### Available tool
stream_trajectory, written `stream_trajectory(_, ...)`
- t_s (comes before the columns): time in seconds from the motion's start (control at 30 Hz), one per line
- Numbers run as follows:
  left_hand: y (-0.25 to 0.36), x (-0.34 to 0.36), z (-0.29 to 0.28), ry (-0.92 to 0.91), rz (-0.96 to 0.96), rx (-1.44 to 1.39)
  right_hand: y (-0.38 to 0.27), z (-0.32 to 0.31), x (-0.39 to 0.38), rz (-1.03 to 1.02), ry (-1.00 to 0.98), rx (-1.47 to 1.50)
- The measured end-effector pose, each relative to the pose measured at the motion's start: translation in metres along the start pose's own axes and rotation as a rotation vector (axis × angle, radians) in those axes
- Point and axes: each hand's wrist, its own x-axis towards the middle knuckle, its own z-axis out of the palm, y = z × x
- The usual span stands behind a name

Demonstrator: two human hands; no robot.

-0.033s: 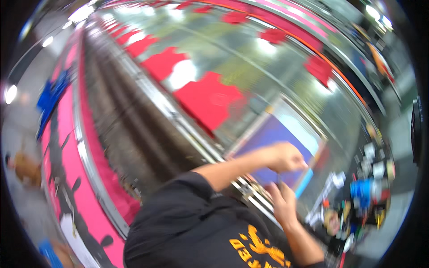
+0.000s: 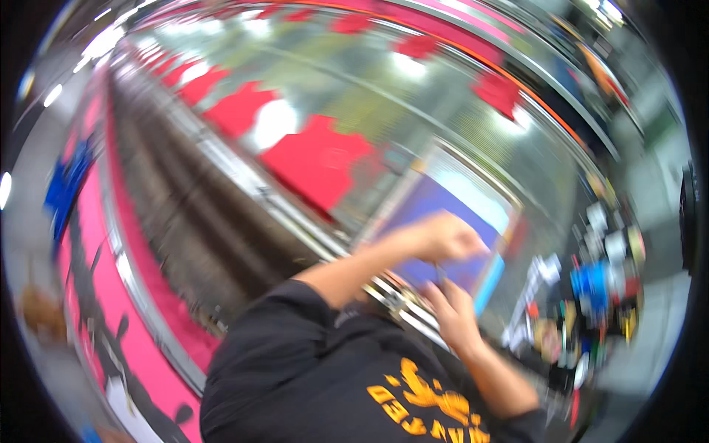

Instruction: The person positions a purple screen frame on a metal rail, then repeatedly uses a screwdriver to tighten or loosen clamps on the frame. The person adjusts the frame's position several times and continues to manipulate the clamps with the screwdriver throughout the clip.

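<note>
A screen-printing frame [image 2: 384, 214] with a blue-purple mesh and a pale blue strip lies on the long glossy table. Over its near part is my left hand [image 2: 452, 236], its fingers curled closed and smeared by motion. My right hand [image 2: 454, 314] sits just below it, closed with the thumb up. A thin dark piece [image 2: 441, 275] shows between the two hands, at my right thumb; its kind is too blurred to tell. Whatever my left fingers hold is hidden. To the left of the frame, a red cut fabric piece [image 2: 317, 159] lies flat on the table.
More red fabric pieces [image 2: 240, 109] line the table [image 2: 399, 111]. A metal rail [image 2: 247, 177] runs along its near edge. At the right stands a clutter of containers and tools, with a blue container [image 2: 591, 284]. Another pink-covered table [image 2: 92, 251] is behind at left, with blue cloth [image 2: 68, 188].
The whole scene has shifted slightly left and upward in the picture as my head turns. Both hands keep nearly the same pose over the frame.
</note>
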Motion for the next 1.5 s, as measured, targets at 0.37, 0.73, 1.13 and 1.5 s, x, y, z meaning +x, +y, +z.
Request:
stream_trajectory(0.37,-0.111,-0.191,0.042,1.111,-0.459,-0.876,0.063,-0.065,-0.088,-0.148,0.636,0.422)
stream_trajectory(0.73,-0.150,-0.196,0.056,1.083,-0.540,-0.651,0.355,-0.093,-0.056,0.002,0.963,1.826)
stream_trajectory(1.13,-0.179,-0.148,0.013,0.822,-0.597,-0.069,0.371,-0.151,-0.033,0.820,0.876,0.840)
stream_trajectory(1.5,-0.215,-0.074,0.008,0.416,-0.589,0.498,0.285,-0.021,0.069,0.333,0.834,-0.503)
